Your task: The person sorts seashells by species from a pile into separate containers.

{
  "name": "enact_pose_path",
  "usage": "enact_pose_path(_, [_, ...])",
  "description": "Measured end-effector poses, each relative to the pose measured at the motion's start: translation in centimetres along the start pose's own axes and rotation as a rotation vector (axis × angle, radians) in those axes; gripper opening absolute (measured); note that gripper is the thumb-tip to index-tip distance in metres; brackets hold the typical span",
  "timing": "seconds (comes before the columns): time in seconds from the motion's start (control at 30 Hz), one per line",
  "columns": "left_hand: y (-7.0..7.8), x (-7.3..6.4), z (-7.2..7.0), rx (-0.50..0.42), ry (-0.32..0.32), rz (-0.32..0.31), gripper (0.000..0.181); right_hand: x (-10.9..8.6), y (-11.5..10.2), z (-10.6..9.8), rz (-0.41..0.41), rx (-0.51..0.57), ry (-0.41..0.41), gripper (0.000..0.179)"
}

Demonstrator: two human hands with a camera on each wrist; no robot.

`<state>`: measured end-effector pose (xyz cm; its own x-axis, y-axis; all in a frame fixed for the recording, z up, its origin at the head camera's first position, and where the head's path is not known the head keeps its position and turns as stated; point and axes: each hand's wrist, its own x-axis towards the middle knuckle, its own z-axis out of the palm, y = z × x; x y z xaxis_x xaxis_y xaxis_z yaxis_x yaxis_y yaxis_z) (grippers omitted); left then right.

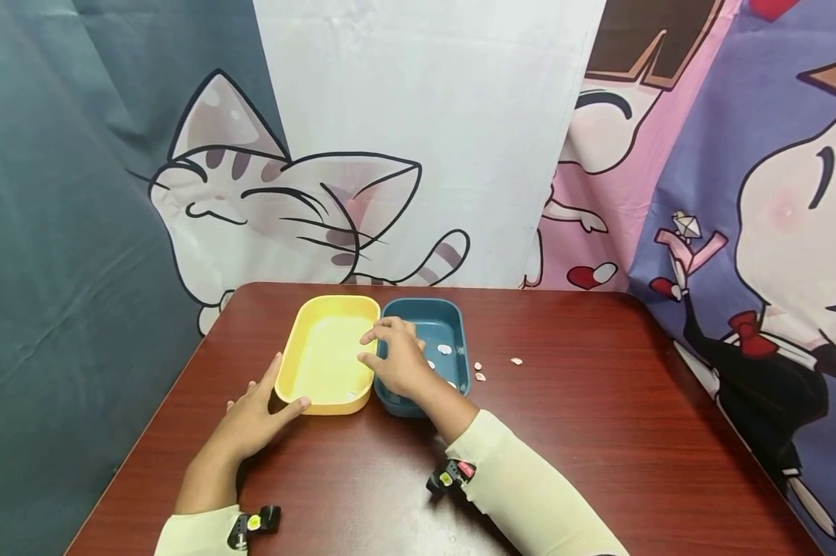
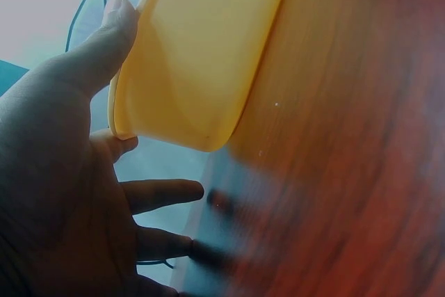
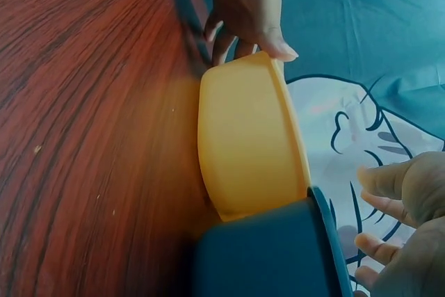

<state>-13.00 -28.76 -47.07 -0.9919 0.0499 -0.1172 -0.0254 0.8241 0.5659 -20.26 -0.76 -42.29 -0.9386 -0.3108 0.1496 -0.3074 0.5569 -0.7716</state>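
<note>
A yellow tray (image 1: 326,309) stands on the table with a small pale piece (image 1: 351,394) near its front wall. At its near left corner, my left hand (image 1: 251,421) holds the rim between thumb and index finger, the other fingers spread apart. Touching its right side is a dark blue tray (image 1: 425,303) with several small whitish, shell-like pieces (image 1: 444,350) inside. My right hand (image 1: 399,359) hovers over the blue tray's left side, fingertips toward the yellow tray. A gap shows between its thumb and fingers, and I see nothing held there. It hides part of the blue tray.
To the right of the blue tray, a few pale pieces (image 1: 480,377) lie on the reddish-brown table (image 1: 599,432), one piece (image 1: 516,361) farther right. A cartoon-printed cloth (image 1: 432,116) hangs behind the table. Each wrist carries a small camera (image 1: 451,476).
</note>
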Motion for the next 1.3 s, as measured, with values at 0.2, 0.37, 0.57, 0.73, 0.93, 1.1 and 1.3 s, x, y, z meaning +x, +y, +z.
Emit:
enact_pose_path(0.2, [0.2,0.0,-0.2,0.002,-0.003,0.007,0.112,-0.3,0.6,-0.5,-0.009,0.017,0.023,0.016])
enact_pose_path(0.37, [0.2,0.1,-0.1,0.009,-0.006,0.013,0.112,-0.7,1.2,-1.3,0.0,0.027,0.045,0.016])
enact_pose_path(0.57, [0.4,0.4,0.0,0.017,-0.006,0.015,0.112,-1.4,2.1,-2.7,-0.013,0.039,0.077,0.014])
enact_pose_path(0.73, [0.4,0.4,0.1,0.024,0.0,0.019,0.112,-2.0,2.8,-3.9,-0.033,0.04,0.119,0.014])
enact_pose_path(0.93, [0.2,0.2,0.1,0.013,-0.002,0.011,0.111,-2.6,4.0,-5.5,-0.059,0.046,0.157,0.013])
enact_pose_path(1.1, [0.1,0.1,0.2,0.007,-0.015,0.005,0.111,-3.3,5.0,-7.0,-0.075,0.081,0.225,0.009])
enact_pose_path(1.3, [0.1,0.0,-0.1,0.006,-0.003,0.008,0.111,-3.8,6.7,-8.7,-0.076,0.096,0.291,0.009])
